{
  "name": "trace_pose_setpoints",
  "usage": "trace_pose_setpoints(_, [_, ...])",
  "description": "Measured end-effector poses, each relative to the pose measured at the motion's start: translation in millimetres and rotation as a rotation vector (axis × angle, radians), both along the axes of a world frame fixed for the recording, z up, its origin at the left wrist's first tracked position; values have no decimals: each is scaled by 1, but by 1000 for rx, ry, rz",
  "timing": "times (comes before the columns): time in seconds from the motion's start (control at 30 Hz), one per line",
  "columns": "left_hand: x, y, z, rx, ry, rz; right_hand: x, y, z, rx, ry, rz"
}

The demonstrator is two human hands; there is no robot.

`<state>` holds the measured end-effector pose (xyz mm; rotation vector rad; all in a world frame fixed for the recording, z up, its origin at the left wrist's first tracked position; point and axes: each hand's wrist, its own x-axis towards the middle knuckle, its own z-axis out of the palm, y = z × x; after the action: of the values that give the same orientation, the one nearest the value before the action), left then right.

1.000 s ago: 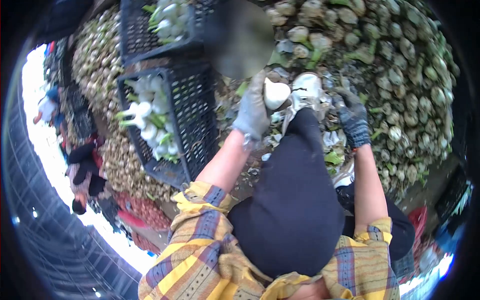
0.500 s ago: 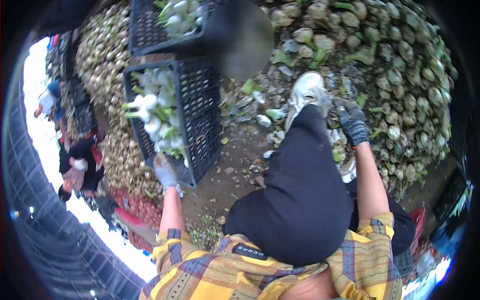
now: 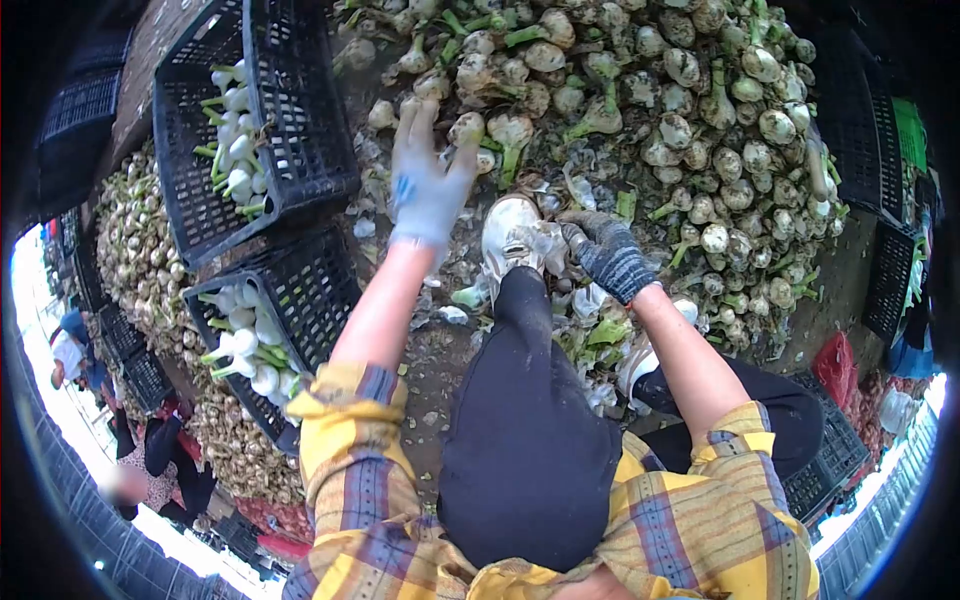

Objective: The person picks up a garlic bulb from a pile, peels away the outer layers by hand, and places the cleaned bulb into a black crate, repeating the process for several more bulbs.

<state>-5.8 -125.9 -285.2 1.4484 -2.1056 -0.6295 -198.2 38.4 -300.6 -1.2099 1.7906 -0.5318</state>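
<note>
My left hand (image 3: 428, 185), in a pale work glove, is open with fingers spread. Its fingertips reach the near edge of a pile of dirt-covered garlic bulbs (image 3: 735, 165) with cut green stems. Nothing shows in that hand. Beside my white shoe (image 3: 512, 235), my right hand (image 3: 605, 252) wears a dark striped glove. Its fingers are curled in, and whatever they may hold is hidden. Loose peeled skins and leaf scraps (image 3: 605, 333) lie on the ground around the shoe.
Two black plastic crates stand to my left: an upper one (image 3: 300, 110) and a lower one (image 3: 322, 285), both holding cleaned white bulbs. Another bulb heap (image 3: 140, 260) lies beyond them. A person (image 3: 165, 460) is at far left. More black crates (image 3: 890, 280) stand at right.
My left hand has left the lower crate and moved up and right to the bulb pile, its fingers spreading. My right hand stays beside the shoe. The view has shifted toward the right.
</note>
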Motion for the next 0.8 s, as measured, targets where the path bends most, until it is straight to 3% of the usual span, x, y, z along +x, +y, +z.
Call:
trace_pose_setpoints(0.03, [-16, -20, -20, -26, 19, 15, -2, -1, 1, 5, -3, 5])
trace_pose_setpoints(0.17, [-69, -68, -31, 316, 7, 167, -6, -2, 5, 8, -27, 8])
trace_pose_setpoints(0.2, [-73, -80, -48, 394, 17, 196, -6, -1, 5, 1, -29, 11])
trace_pose_setpoints(0.23, [-72, -92, -90, 348, 188, 168, -5, 0, 8, -2, -26, -2])
trace_pose_setpoints(0.33, [-74, -94, -66, 531, 51, 122, -3, 1, 13, 8, -43, -18])
trace_pose_setpoints(0.37, [-77, -91, -63, 398, 202, 77, -2, 0, 16, -19, -39, -2])
trace_pose_setpoints(0.47, [-72, -63, -46, 419, 282, 195, -2, 1, 9, -70, -83, -41])
trace_pose_setpoints(0.5, [-69, -58, -58, 278, 388, 166, -1, -1, 12, -95, -63, -75])
trace_pose_setpoints(0.53, [-66, -48, -71, 448, 520, 228, 0, -5, 11, -123, -78, -109])
trace_pose_setpoints(0.63, [-61, 13, -26, 920, 840, 400, 0, -21, 18, -199, -67, -124])
trace_pose_setpoints(0.67, [-60, 29, -15, 1043, 905, 437, 2, -28, 29, -86, -267, -252])
trace_pose_setpoints(0.7, [-52, 40, -12, 1153, 848, 288, 6, -36, 38, 26, -465, -381])
trace_pose_setpoints(0.73, [-51, 54, -18, 1206, 858, 315, 10, -41, 42, 139, -663, -510])
trace_pose_setpoints(0.8, [-64, 76, 18, 1130, 877, 273, 11, -44, 52, 106, -630, -473])
